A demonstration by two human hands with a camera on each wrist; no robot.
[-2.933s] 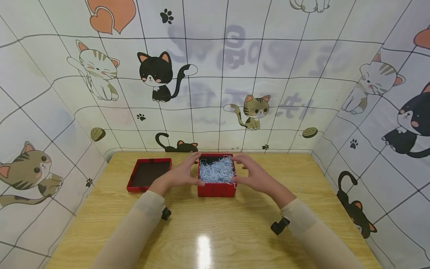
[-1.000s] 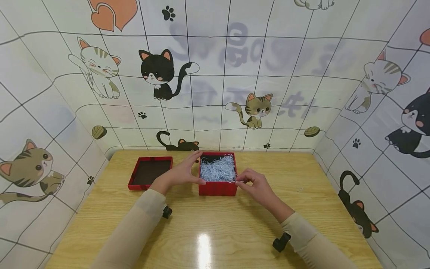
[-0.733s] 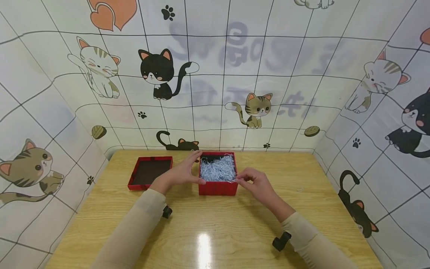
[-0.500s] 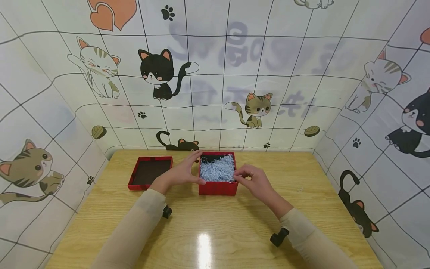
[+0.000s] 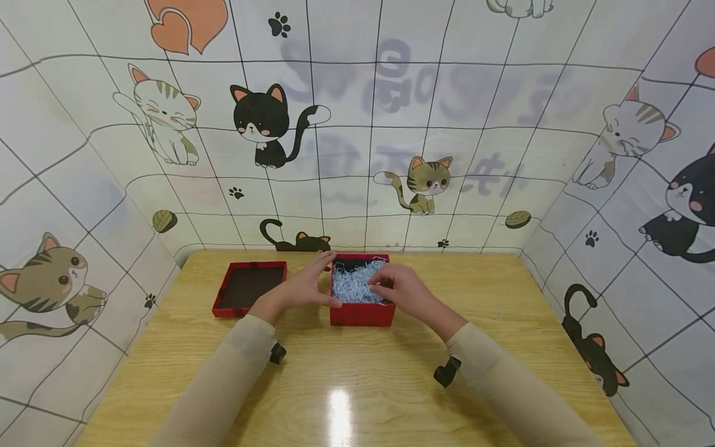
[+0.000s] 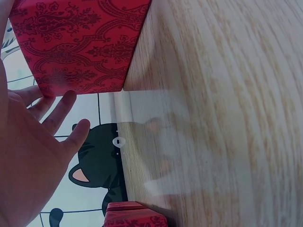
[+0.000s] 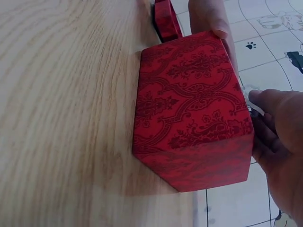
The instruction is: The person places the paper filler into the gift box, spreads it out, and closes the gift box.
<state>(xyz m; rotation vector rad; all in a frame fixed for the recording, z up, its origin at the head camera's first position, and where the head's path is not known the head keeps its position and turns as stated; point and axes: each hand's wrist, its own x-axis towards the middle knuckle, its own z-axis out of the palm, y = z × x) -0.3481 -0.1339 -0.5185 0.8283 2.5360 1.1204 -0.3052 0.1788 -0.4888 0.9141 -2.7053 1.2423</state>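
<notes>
Paper shreds (image 5: 350,284), pale blue, lie in the damask-patterned red box (image 5: 361,315) at the far middle of the wooden table (image 5: 313,385); I take the step in hand to be arranging them inside. On my feed, the left hand (image 5: 298,290) grips the box's left side, spread wide, thumb at the near corner and fingers at the far one. The right hand (image 5: 410,292) reaches over the right rim, thumb and forefinger narrow at the shreds; whether they pinch a strand I cannot tell, since the box wall hides much from the right wrist. I judge the next move calls for light fingertips and a steady box. Dark lining (image 5: 343,265) shows along the far inside, where the fill looks thinner. To the left lies a shallow red lid (image 5: 249,288), inside up, with the left hand between it and the box. From the head view, the right hand blocks the fill's right part. A cat-print backdrop (image 5: 346,81) closes off the far side.
</notes>
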